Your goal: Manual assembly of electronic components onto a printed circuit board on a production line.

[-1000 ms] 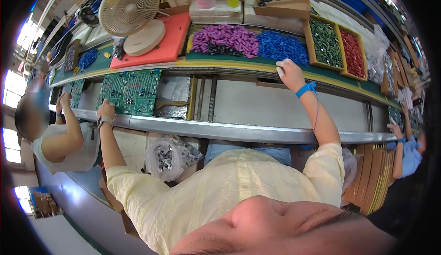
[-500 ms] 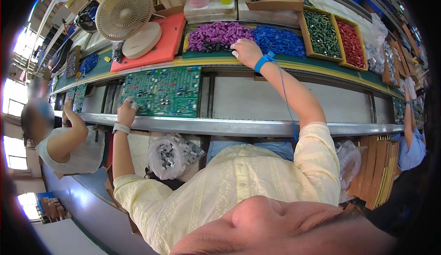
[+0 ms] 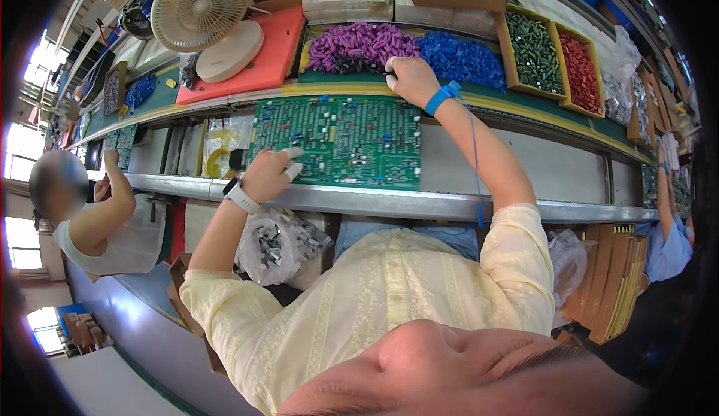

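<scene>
Along a workshop line, works at a conveyor (image 3: 554, 165) with a metal rail (image 3: 449, 205). Has a green circuit board (image 3: 352, 139) flat upon the conveyor, straight ahead. Rests the left hand (image 3: 268, 176) on the board's left end, with fingers spread, unclenched. Holds the right hand (image 3: 414, 83) past the board's far edge, by purple parts (image 3: 356, 45) and black parts (image 3: 356, 65), with fingertips drawn together; cannot tell whether around a part. Beyond, has blue parts (image 3: 460, 60), then green parts (image 3: 533, 49) and red parts (image 3: 579, 75) in yellow boxes (image 3: 538, 92).
</scene>
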A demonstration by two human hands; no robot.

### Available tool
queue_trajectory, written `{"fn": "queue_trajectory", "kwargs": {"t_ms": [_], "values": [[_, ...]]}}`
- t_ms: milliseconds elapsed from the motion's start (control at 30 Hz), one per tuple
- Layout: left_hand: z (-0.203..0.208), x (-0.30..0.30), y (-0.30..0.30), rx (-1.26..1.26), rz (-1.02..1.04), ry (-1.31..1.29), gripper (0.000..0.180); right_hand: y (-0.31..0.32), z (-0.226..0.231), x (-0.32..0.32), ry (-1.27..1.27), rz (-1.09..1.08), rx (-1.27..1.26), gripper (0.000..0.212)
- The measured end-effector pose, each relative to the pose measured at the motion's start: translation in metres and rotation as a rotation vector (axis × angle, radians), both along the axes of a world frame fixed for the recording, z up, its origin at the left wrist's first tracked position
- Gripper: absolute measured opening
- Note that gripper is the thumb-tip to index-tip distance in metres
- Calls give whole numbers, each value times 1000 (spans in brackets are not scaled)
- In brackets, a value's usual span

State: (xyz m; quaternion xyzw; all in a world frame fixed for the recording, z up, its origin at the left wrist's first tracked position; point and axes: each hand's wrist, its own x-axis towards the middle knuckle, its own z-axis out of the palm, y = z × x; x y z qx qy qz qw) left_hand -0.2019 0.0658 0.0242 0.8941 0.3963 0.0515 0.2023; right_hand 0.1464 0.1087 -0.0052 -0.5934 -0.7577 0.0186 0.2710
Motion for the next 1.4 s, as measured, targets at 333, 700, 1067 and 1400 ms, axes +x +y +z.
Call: {"fn": "queue_trajectory", "kwargs": {"t_ms": [333,700,1067,1400], "values": [[-17,109,139,359,184,79,27,-71,11,-29,108,251,-215,17],[-41,119,161,346,205,53,17,-87,6,-35,62,310,-345,15],[-45,121,165,312,321,-4,20,-91,10,-42,-11,298,-313,12],[-30,122,154,276,338,101,21,-94,2,-46,-107,367,-226,12]]}}
